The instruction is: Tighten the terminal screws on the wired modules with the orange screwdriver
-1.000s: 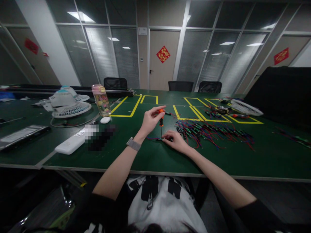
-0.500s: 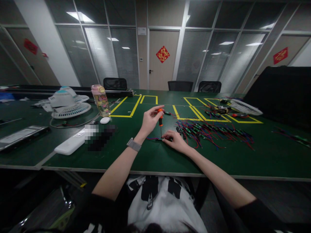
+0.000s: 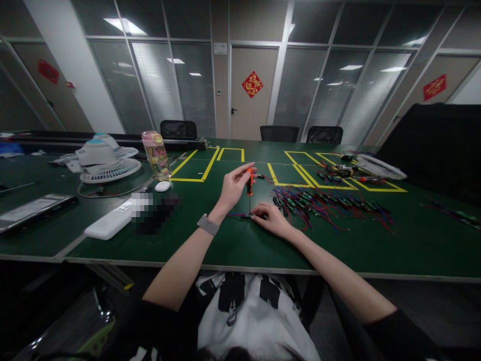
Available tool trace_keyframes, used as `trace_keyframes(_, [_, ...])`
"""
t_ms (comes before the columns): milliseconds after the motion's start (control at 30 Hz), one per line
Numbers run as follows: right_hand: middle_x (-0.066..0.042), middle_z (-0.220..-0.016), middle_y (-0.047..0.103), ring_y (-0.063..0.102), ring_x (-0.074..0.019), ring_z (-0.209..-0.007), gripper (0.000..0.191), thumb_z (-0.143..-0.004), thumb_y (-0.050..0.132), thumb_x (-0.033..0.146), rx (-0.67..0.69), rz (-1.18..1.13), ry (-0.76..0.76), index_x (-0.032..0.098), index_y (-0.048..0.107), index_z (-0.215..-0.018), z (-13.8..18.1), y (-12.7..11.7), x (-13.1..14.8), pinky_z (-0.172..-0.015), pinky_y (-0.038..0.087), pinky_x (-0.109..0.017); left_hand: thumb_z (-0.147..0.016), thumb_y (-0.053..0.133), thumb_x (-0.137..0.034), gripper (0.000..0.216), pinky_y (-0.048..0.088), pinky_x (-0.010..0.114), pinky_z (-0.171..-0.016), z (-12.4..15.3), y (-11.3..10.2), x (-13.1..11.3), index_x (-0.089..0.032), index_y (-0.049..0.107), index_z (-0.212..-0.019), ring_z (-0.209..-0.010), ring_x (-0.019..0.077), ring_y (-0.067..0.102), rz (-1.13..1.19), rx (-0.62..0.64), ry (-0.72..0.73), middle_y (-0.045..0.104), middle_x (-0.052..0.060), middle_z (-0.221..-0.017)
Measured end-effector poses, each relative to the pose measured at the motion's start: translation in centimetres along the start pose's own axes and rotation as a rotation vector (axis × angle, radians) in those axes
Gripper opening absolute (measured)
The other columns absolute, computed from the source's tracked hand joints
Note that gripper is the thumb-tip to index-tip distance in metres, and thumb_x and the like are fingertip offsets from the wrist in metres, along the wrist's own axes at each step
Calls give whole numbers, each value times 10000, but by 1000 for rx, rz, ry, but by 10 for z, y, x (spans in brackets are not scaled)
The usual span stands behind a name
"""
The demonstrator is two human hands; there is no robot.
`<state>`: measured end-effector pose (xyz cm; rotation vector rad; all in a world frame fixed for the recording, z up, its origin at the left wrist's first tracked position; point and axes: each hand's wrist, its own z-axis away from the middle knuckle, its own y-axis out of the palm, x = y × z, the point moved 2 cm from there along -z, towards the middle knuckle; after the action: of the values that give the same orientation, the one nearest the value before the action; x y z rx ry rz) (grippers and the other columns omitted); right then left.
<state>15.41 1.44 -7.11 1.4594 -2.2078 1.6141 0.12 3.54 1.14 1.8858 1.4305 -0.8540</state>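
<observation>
My left hand [image 3: 233, 189] is closed round the orange and black handle of a screwdriver [image 3: 250, 186], which stands almost upright. Its thin shaft points down at a small green circuit board [image 3: 246, 216] lying on the table. Whether the tip touches the board is too small to tell. With fingertips pinched at the board's right end, my right hand [image 3: 273, 218] holds it down; the fingers cover that part. Red and blue wires [image 3: 235, 215] run out from the board's left end. Another small board [image 3: 259, 175] with wires lies just beyond the screwdriver.
Right of my hands, a pile of wired circuit boards [image 3: 319, 203] spreads over the green table [image 3: 210, 245]. Yellow tape outlines [image 3: 188, 180] mark the far part. To the left are a white power strip [image 3: 108, 220], a drink bottle [image 3: 157, 158] and white fans [image 3: 105, 168].
The screwdriver's handle has shifted slightly to the right, and the fingers of my left hand have turned a little round it. My right hand and the board stay in place.
</observation>
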Motion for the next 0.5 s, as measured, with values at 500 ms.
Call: trace_keyframes(500, [-30, -783, 597, 560, -129, -667, 101, -806, 619, 192, -1, -7, -9, 160, 691, -869, 1, 0, -1, -641, 454, -257, -880, 482, -242, 332, 532, 317, -808, 1, 1, -1, -177, 612, -1179, -949, 173, 645, -41, 38, 19, 649, 98, -1135])
